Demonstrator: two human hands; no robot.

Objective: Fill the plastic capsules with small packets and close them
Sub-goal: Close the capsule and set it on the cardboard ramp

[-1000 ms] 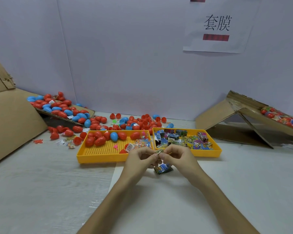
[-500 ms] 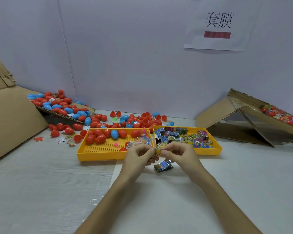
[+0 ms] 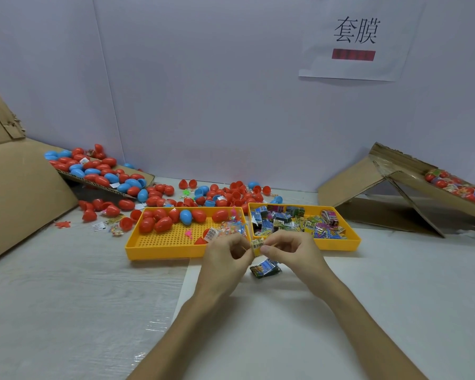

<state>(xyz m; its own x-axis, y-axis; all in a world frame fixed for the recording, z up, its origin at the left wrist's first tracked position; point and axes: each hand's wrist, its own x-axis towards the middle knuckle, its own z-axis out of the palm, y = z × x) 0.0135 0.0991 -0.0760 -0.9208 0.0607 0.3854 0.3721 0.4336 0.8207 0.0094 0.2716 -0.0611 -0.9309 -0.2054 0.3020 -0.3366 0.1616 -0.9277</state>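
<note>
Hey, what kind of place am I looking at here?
Probably a small hand-packing workstation, not a home. Two yellow plastic sorting trays hold red and blue plastic egg capsules and small printed packets, more spill from torn cardboard ramps, and a printed paper sign labels the wall.

Held packet: small yellow-and-white printed packet with a barcode [image 3: 257, 244], pinched between the fingertips of both hands, above the table, just in front of the trays.
Packet on table: small blue-and-dark glossy printed packet [image 3: 265, 269], lying flat just below the held one.
Packet stock: heap of small multicoloured printed packets [image 3: 294, 223] filling the right yellow plastic tray.
Closed capsules in tray: red and blue egg-shaped plastic capsules [image 3: 173, 218], clustered along the far side of the left yellow perforated tray.
Loose capsules: red and blue plastic capsules and halves [image 3: 220, 194], scattered behind both trays.
</note>
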